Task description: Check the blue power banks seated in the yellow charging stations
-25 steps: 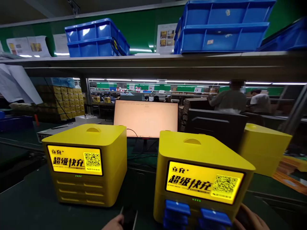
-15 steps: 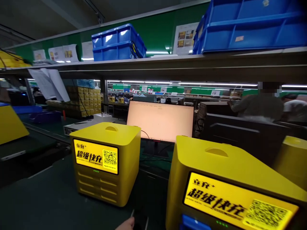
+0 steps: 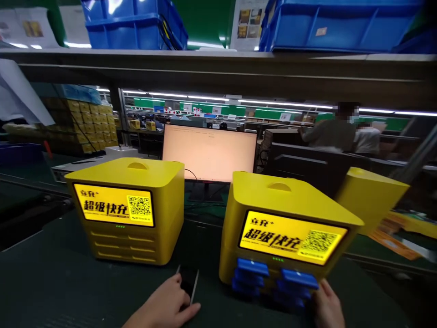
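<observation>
**Hands at the near charging station**

Left hand lies spread over a dark phone flat on the green mat, fingers loose, not clenched; bare mat open to its left; right hand touches the blue power banks projecting from the yellow station, grasp unclear; second station beyond the left hand, slots flush; a gap runs between stations.
</observation>
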Motion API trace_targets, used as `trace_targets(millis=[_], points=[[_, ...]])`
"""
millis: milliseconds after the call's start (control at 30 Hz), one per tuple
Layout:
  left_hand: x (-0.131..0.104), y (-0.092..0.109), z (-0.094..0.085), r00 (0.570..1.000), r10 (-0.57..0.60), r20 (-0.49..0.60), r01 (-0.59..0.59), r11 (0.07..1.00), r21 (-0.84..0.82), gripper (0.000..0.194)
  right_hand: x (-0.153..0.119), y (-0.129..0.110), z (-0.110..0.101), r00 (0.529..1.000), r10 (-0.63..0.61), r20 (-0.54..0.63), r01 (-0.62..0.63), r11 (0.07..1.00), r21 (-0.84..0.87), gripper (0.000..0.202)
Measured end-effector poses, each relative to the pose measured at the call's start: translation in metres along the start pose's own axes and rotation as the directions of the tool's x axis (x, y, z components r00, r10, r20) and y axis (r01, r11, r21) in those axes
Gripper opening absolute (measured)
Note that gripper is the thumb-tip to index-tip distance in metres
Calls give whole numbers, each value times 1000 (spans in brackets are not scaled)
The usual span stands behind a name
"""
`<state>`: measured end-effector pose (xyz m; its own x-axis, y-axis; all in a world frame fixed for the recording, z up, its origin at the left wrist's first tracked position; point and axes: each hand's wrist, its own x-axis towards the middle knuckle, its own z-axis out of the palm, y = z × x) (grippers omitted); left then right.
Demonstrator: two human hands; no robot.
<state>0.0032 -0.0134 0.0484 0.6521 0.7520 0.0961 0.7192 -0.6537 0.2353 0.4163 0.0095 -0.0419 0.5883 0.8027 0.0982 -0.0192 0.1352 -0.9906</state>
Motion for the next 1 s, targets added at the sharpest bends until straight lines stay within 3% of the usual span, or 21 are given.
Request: trace_targets(millis=[133, 367, 467, 567, 633, 700, 767, 800, 900, 1000], points=[[3, 0, 0, 994, -79, 81, 86, 992, -97, 55, -35, -20, 2, 990, 128, 67, -137, 979, 150, 49], [5, -1, 3, 977, -161, 138, 182, 972, -149, 54, -39, -44, 12, 965, -19, 263, 34, 998, -53, 51], [8, 5, 6, 973, -230, -18, 224, 960, -166, 51, -38, -42, 15, 966, -59, 253, 77, 995, -65, 52], [23, 30, 0, 917, -334, -217, 242, 900, -362, 47, -38, -40, 16, 966, -63, 251, 80, 995, -58, 51], [40, 54, -7, 892, -421, -165, 230, 737, -635, 50, -38, -40, 16, 966, -61, 251, 77, 996, -55, 53], [61, 76, -13, 895, -446, 17, 242, 453, -858, 56, -38, -41, 16, 968, -60, 245, 74, 996, -47, 56], [81, 92, -14, 897, -411, 162, 262, 201, -944, 60, -38, -42, 16, 971, -61, 229, 72, 996, -43, 59], [88, 96, -12, 896, -400, 191, 258, 119, -959, 62, -38, -42, 16, 973, -59, 225, 71, 997, -43, 61], [96, 101, 0, 888, -413, 202, 217, -12, -976, 63, -38, -43, 15, 973, -46, 228, 59, 997, -52, 60], [87, 101, 9, 876, -432, 215, 227, -24, -974, 64, -37, -43, 16, 975, -28, 222, 41, 997, -58, 59]])
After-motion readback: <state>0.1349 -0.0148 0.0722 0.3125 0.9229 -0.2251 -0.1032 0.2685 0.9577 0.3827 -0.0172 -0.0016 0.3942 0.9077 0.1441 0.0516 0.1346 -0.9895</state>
